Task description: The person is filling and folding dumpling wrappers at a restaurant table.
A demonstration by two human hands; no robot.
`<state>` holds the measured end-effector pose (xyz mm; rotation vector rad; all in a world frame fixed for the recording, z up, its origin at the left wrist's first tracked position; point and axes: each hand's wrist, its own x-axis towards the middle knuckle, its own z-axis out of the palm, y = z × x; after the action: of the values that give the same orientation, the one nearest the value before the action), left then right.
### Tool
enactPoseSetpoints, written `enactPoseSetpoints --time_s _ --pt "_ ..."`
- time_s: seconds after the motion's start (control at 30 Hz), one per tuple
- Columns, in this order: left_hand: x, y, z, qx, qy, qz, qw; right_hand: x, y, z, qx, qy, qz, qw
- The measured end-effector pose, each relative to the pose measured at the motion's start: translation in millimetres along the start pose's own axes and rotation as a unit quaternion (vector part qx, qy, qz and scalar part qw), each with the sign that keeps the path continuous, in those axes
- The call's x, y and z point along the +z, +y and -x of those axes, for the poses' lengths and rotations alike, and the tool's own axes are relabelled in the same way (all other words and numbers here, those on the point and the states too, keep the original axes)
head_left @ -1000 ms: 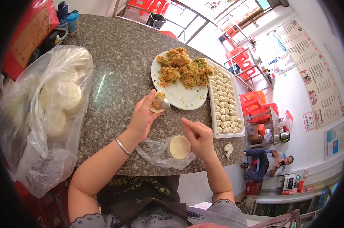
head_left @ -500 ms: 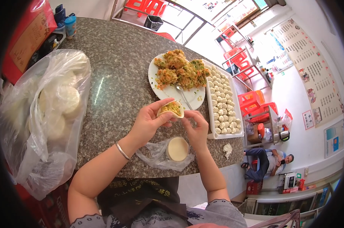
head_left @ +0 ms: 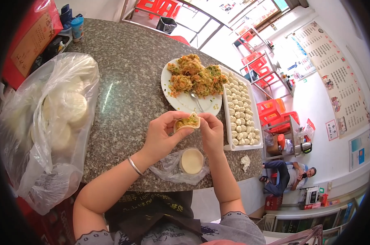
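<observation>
A dumpling point(head_left: 187, 122) with vegetable filling showing in its round wrapper is held above the table. My left hand point(head_left: 164, 131) cups it from the left, thumb at the near edge. My right hand point(head_left: 212, 130) pinches the wrapper's right edge between thumb and fingers. Below my hands, a stack of round wrappers point(head_left: 192, 161) sits on a crumpled clear plastic bag point(head_left: 168, 168). Beyond them stands a white plate point(head_left: 168, 90) heaped with chopped filling point(head_left: 193, 73), a metal spoon point(head_left: 198, 102) resting on it. To the right, a white tray point(head_left: 254, 100) holds rows of pleated dumplings point(head_left: 241, 110).
A large clear bag of round wrappers point(head_left: 68, 110) lies at the left on the speckled stone table point(head_left: 123, 73). Behind it are a red bag point(head_left: 27, 41) and a blue cup point(head_left: 77, 28). A crumpled tissue point(head_left: 245, 162) lies near the tray. A person point(head_left: 289, 173) sits at the far right.
My right hand has moved up and in, from beside the wrapper's lower edge to its right edge. The wrapper is now drawn up more, with less of its filling showing.
</observation>
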<state>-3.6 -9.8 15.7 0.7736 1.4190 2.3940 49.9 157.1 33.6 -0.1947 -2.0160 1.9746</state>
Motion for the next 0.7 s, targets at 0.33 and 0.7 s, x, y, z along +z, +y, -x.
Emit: enactPoseSetpoints --time_s 0.33,0.7 --pt "1 -3 1 -0.005 0.068 -0.064 0.996 12 -3 9 -0.134 0.014 0.153 0.979" --pt "3 -6 4 0.009 0.002 -0.014 1.0 -5 -6 8 0.021 -0.033 0.03 0.999"
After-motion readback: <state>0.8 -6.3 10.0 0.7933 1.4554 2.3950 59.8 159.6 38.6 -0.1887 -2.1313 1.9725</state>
